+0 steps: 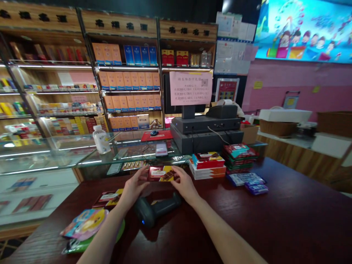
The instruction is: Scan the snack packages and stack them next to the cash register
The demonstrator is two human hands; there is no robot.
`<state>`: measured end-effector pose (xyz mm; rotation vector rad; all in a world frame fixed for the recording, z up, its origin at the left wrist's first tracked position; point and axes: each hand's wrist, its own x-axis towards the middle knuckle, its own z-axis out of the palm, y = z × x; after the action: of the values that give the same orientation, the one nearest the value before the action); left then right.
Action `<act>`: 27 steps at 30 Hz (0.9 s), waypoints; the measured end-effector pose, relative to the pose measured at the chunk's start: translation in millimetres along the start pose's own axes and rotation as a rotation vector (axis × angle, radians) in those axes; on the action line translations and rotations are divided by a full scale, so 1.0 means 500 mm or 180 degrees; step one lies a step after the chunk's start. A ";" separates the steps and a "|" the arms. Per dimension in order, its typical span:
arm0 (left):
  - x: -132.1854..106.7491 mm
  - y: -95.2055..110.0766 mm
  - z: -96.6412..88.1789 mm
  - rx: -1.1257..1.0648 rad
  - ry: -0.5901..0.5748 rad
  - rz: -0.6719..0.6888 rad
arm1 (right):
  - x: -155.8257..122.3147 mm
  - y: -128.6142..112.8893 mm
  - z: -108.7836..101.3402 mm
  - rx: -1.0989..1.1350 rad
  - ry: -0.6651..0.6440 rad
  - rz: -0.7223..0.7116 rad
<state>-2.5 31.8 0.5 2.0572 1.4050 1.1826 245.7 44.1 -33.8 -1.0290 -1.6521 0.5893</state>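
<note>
A: What do the hands have?

B: The left hand (134, 187) and the right hand (184, 185) share one flat red and yellow chocolate bar pack (161, 173). It sits right between them.

A: Which way does it lie?

B: Its long side goes from left to right, across the person's body. One short end is at each hand, so neither hand is much nearer.

A: How are the fingers?

B: They are only a little open and curl around the ends. The left fingers (143, 172) touch one end, and the right fingers (176, 173) touch the other. They have hold of the pack and nothing else.

A: Is the pack on the desk (275, 205)?

B: I cannot tell. It is low, near the far edge, but it may be just above the wood.

A: What is close by?

B: A black barcode scanner (156, 209) lies on the desk just below the fingers. Past the right fingers stand stacks of chocolate bars (207, 165). Near the left fingers lie more red and yellow packs (108, 196).
</note>
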 end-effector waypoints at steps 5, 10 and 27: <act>0.002 -0.014 -0.001 0.0037 0.0075 0.0061 | -0.010 -0.001 -0.010 -0.0137 -0.0140 -0.0197; 0.000 -0.016 -0.006 0.0159 0.0015 0.0281 | -0.013 -0.004 -0.026 -0.0283 -0.0263 -0.0517; -0.032 0.007 -0.047 0.0556 0.0042 0.0752 | -0.027 -0.033 -0.038 -0.0259 -0.0341 -0.1163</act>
<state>-21.7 12.9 9.6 2.3950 1.3417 1.2026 259.0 22.0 -21.5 -0.7353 -1.9145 0.3408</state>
